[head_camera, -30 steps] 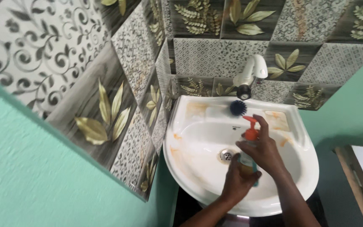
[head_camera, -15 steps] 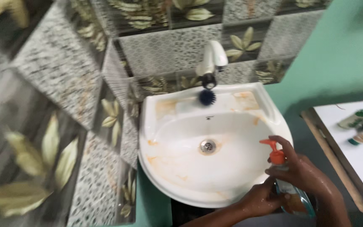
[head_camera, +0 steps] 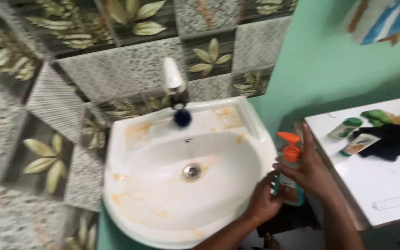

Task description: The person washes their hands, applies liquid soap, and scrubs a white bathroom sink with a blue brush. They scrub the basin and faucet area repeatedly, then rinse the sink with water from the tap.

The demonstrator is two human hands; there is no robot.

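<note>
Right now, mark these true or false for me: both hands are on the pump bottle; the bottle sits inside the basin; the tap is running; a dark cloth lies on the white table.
1. Both hands, left hand and right hand, hold the pump bottle. True.
2. The bottle sits inside the basin. False: it is held beside the right rim.
3. The tap is running. False: no water shows.
4. A dark cloth lies on the white table. True.

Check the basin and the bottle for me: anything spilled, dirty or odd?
The white washbasin carries orange-brown stains on its rim, back ledge and bowl. Nothing looks spilled. The pump bottle is upright, off the basin's right edge, held by the left hand and right hand.
</note>
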